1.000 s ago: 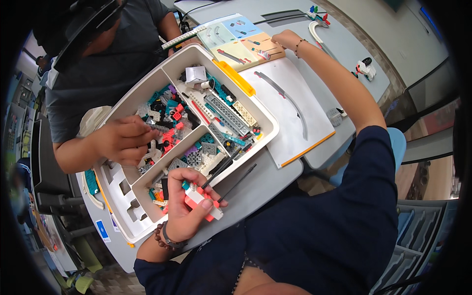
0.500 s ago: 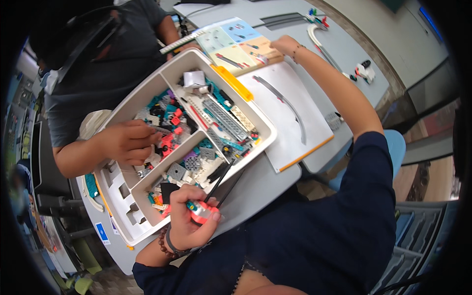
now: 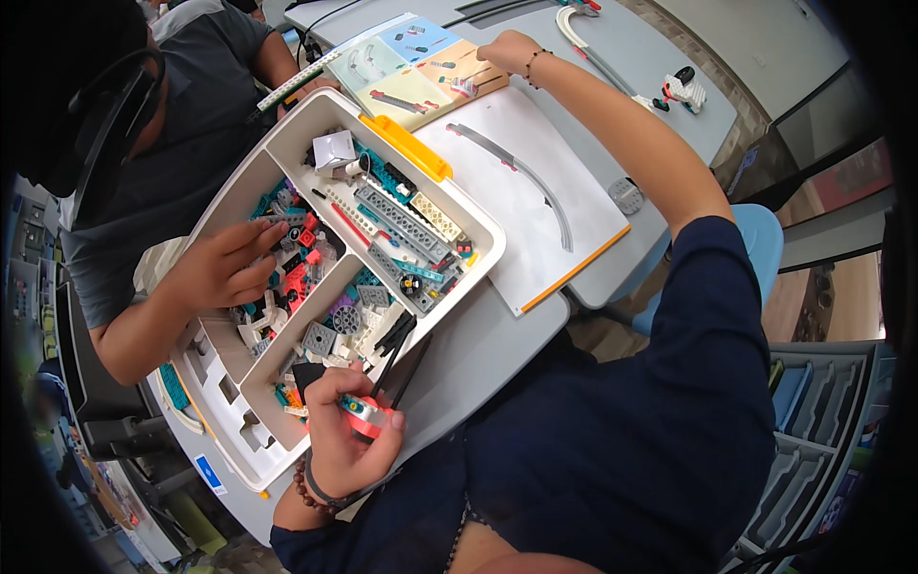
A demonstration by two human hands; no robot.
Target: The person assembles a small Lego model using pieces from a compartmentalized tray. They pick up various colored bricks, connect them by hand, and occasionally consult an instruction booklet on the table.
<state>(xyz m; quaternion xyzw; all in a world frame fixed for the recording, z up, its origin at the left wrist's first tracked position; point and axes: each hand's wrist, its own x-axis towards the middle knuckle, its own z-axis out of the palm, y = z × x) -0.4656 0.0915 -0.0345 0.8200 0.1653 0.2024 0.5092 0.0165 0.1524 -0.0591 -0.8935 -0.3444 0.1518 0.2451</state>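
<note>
My left hand (image 3: 346, 442) is closed around a small red and white brick assembly (image 3: 368, 415) with two long black rods sticking up from it. It is just off the near side of a white sorting tray (image 3: 457, 283) full of loose building bricks. At the far side, my right hand (image 3: 511, 54) has its fingers bent around the outer edge of an open instruction booklet (image 3: 421, 72). The page beneath shows a curved grey track. Over the tray, another person's hand (image 3: 218, 268) pinches a small grey piece.
The tray has a yellow latch (image 3: 406, 146) and several compartments. Beyond the booklet lie a curved track piece (image 3: 593, 62) and a small white brick model (image 3: 684, 91). A round grey piece (image 3: 626, 195) is right of the page. A blue chair (image 3: 755, 244) stands at the right.
The whole view has shifted, so tray and booklet sit further left and higher. The other person's hand has lifted slightly from the bricks with a grey piece. Both my hands keep their grips.
</note>
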